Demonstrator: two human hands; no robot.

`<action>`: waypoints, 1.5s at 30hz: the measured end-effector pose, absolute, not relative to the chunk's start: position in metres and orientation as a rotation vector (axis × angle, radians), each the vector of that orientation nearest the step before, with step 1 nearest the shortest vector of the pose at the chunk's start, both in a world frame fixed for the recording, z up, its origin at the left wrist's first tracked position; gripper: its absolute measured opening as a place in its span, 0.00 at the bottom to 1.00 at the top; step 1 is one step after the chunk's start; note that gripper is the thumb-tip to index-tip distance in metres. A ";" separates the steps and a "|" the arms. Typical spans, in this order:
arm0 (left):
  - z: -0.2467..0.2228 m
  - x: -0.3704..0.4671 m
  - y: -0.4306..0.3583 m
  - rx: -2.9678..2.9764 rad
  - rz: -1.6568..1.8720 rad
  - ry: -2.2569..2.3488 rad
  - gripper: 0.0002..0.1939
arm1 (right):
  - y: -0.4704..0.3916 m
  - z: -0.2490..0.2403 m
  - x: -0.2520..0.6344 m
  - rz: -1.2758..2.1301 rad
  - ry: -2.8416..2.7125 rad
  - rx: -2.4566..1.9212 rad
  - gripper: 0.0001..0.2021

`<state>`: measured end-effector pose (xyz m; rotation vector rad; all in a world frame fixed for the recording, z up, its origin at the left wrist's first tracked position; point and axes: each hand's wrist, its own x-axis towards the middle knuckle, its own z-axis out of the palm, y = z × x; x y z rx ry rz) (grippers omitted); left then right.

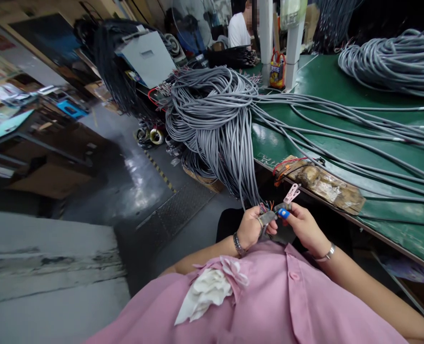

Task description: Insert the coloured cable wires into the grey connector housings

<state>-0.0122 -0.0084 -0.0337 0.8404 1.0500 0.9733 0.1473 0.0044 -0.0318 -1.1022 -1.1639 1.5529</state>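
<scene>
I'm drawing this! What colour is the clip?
The clip is pale pink, shown in the head view.

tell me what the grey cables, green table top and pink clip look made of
Grey cables: probably plastic or rubber sheathing, slightly glossy, bending in smooth loops. Green table top: glossy, perhaps painted or laminated; light glares off it. Pink clip: likely smooth plastic, evenly coloured.

Green-topped bench (319, 79), near edge slanting down to the right; two white posts (266, 40) toward its far edge. Off its left end, grey floor (133, 191), glossy, light glaring off it in patches; striped tape (160, 173), textured metal plate (176, 215). Farther left, pale-topped table (9, 126), blue stool (71, 110); behind them, dark panel (43, 38) framed in tan. Lower left, scuffed pale surface (47, 282)
</scene>
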 end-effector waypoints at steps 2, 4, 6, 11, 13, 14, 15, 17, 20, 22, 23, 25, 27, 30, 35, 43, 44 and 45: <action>-0.033 -0.013 -0.008 0.804 1.012 1.068 0.20 | 0.003 -0.036 0.146 1.629 -1.063 -1.086 0.10; -0.032 -0.013 -0.008 0.787 1.024 1.081 0.20 | 0.002 -0.037 0.146 1.672 -0.993 -1.070 0.10; -0.032 -0.013 -0.009 0.800 1.023 1.083 0.20 | 0.002 -0.032 0.144 1.686 -0.979 -1.061 0.10; -0.033 -0.013 -0.010 0.862 0.963 1.073 0.19 | 0.007 -0.013 0.135 1.699 -1.103 -1.012 0.10; -0.034 -0.014 -0.010 0.872 0.939 1.082 0.19 | 0.007 -0.009 0.131 1.668 -1.130 -1.012 0.10; -0.035 -0.014 -0.011 0.875 0.931 1.085 0.19 | 0.007 -0.009 0.130 1.652 -1.133 -1.015 0.10; -0.035 -0.014 -0.011 0.879 0.927 1.086 0.19 | 0.007 -0.009 0.129 1.639 -1.131 -1.021 0.09; -0.036 -0.015 -0.011 0.885 0.936 1.078 0.19 | 0.006 -0.014 0.129 1.617 -1.106 -1.041 0.09; -0.036 -0.016 -0.010 0.880 0.983 1.064 0.18 | 0.003 -0.022 0.129 1.604 -1.025 -1.079 0.09; -0.036 -0.016 -0.010 0.870 1.001 1.061 0.17 | 0.002 -0.028 0.129 1.594 -0.968 -1.108 0.09; -0.036 -0.016 -0.010 0.865 1.003 1.059 0.17 | 0.002 -0.030 0.129 1.588 -0.942 -1.120 0.09; -0.036 -0.015 -0.009 0.856 0.994 1.041 0.17 | 0.002 -0.032 0.129 1.619 -0.881 -1.110 0.09; -0.036 -0.015 -0.008 0.845 0.945 0.989 0.17 | 0.003 -0.033 0.130 1.735 -0.798 -1.032 0.09; -0.035 -0.016 -0.006 0.823 0.800 0.895 0.17 | 0.004 -0.034 0.133 1.968 -0.691 -0.858 0.10; -0.037 -0.016 -0.005 0.816 0.755 0.916 0.18 | 0.007 -0.036 0.140 2.059 -0.656 -0.785 0.09; -0.029 -0.018 -0.003 0.874 0.870 1.032 0.16 | 0.012 -0.053 0.161 1.968 -0.488 -0.836 0.17; -0.026 -0.019 -0.002 0.884 0.860 1.033 0.16 | 0.014 -0.053 0.163 1.959 -0.480 -0.831 0.19; -0.023 -0.019 -0.001 0.891 0.840 1.027 0.16 | 0.017 -0.051 0.165 1.947 -0.491 -0.823 0.21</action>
